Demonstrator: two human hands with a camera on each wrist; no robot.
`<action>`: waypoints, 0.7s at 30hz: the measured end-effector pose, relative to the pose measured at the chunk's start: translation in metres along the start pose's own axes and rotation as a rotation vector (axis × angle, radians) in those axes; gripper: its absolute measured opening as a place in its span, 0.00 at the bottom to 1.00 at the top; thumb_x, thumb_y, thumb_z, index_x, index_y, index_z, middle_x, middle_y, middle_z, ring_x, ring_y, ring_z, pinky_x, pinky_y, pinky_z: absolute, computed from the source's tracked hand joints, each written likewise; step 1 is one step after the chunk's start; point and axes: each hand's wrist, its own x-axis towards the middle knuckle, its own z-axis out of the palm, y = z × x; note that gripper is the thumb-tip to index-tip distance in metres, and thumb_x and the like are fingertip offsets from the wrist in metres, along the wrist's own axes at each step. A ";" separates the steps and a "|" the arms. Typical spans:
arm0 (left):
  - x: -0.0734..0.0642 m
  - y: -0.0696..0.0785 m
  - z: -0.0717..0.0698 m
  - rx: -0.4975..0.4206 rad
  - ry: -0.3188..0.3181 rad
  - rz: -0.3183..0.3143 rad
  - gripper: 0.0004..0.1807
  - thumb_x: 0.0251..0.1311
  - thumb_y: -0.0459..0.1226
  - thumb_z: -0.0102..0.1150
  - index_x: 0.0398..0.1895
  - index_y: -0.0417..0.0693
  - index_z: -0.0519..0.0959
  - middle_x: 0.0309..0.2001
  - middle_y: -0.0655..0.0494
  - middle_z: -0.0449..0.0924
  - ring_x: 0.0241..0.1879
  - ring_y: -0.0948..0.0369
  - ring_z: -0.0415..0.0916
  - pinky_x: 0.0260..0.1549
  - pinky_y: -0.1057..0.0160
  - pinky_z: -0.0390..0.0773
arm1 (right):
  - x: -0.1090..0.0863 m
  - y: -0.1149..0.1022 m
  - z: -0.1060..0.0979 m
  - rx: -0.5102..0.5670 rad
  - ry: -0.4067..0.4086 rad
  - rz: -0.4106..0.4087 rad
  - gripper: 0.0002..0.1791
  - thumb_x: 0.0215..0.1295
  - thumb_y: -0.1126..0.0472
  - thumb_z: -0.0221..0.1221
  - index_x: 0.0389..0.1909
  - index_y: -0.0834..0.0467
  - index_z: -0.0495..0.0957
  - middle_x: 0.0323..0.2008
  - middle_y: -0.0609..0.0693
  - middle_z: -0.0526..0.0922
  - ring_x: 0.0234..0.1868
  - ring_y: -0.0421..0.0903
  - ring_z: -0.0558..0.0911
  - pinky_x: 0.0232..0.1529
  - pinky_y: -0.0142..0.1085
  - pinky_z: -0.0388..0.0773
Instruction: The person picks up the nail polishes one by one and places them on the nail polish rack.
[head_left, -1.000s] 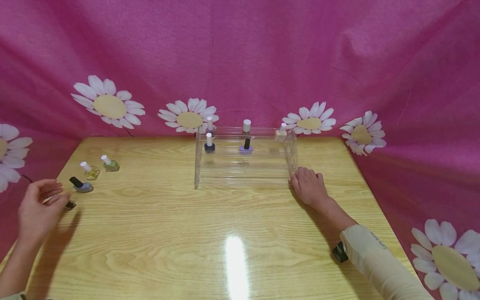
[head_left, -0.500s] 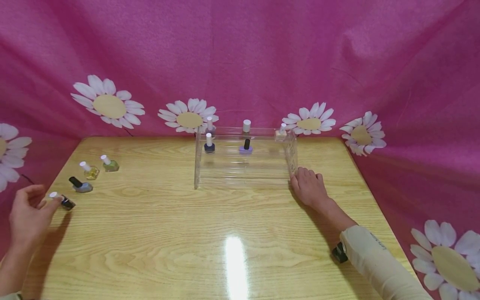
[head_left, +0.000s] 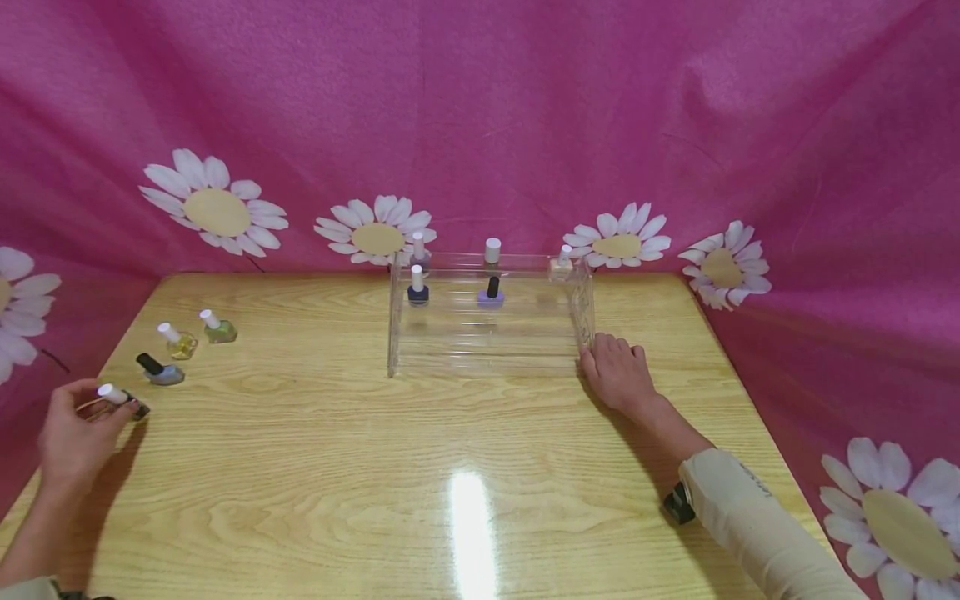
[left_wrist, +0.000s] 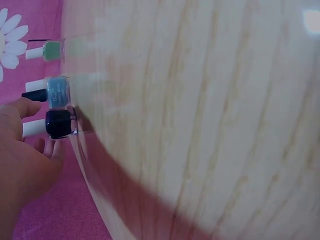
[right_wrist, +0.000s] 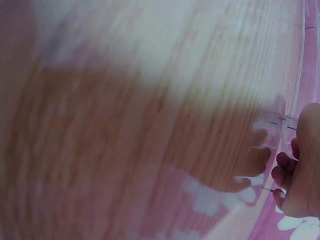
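Observation:
A dark nail polish bottle (head_left: pixel 138 407) with a white cap stands at the table's left edge. My left hand (head_left: pixel 78 442) is around it, thumb low on the near side and fingers behind the cap; the left wrist view shows small gaps between this hand and the bottle (left_wrist: pixel 59 124). Beyond it are a blue-grey polish with a black cap (head_left: pixel 163 373), a yellow one (head_left: pixel 182 345) and a green one (head_left: pixel 222 332). My right hand (head_left: pixel 621 377) holds the front right corner of a clear stepped rack (head_left: pixel 393 333); its curled fingers also show in the right wrist view.
On the rack's upper steps stand several polishes, among them a navy bottle (head_left: pixel 417 295), a lilac one (head_left: pixel 491 297) and a cream one (head_left: pixel 560 268). A pink daisy-print cloth (head_left: pixel 480 125) rises behind the wooden table (head_left: pixel 315 467) and along its sides.
My left hand draws back left from over the dark bottle, uncovering its white cap, then comes back in around it. The bottle barely shifts. My right hand stays at the rack.

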 end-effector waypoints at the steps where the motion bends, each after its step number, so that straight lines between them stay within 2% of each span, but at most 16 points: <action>1: 0.000 0.000 0.002 0.015 0.000 -0.005 0.19 0.62 0.28 0.61 0.49 0.54 0.66 0.40 0.68 0.66 0.32 0.85 0.63 0.32 0.86 0.67 | 0.000 0.000 0.000 -0.001 0.000 0.000 0.19 0.79 0.53 0.42 0.27 0.58 0.63 0.26 0.53 0.66 0.31 0.57 0.70 0.34 0.50 0.61; 3: 0.001 0.001 0.004 0.051 0.005 -0.009 0.19 0.62 0.28 0.61 0.51 0.45 0.65 0.42 0.64 0.66 0.31 0.85 0.62 0.31 0.86 0.66 | 0.000 0.001 0.001 0.000 -0.001 -0.001 0.19 0.79 0.53 0.41 0.27 0.58 0.63 0.26 0.53 0.66 0.31 0.57 0.70 0.34 0.50 0.61; 6: 0.003 0.001 0.007 0.101 0.004 0.010 0.24 0.61 0.29 0.61 0.56 0.33 0.62 0.44 0.55 0.67 0.31 0.84 0.61 0.31 0.85 0.64 | 0.000 0.002 0.002 0.003 -0.004 -0.002 0.19 0.79 0.53 0.41 0.27 0.57 0.63 0.27 0.52 0.66 0.31 0.56 0.69 0.34 0.50 0.61; 14: 0.008 -0.004 0.010 0.196 0.006 0.076 0.26 0.59 0.31 0.62 0.58 0.31 0.66 0.45 0.41 0.71 0.28 0.82 0.58 0.30 0.79 0.62 | 0.000 0.001 0.001 0.007 -0.002 -0.006 0.18 0.80 0.53 0.41 0.28 0.57 0.64 0.27 0.52 0.66 0.32 0.57 0.70 0.35 0.50 0.61; 21: 0.009 -0.006 0.014 0.264 0.043 0.110 0.21 0.59 0.31 0.64 0.52 0.32 0.69 0.46 0.35 0.74 0.30 0.82 0.55 0.32 0.73 0.61 | 0.000 0.001 0.001 0.016 -0.024 0.008 0.19 0.80 0.52 0.40 0.28 0.57 0.63 0.27 0.52 0.65 0.32 0.56 0.69 0.36 0.50 0.61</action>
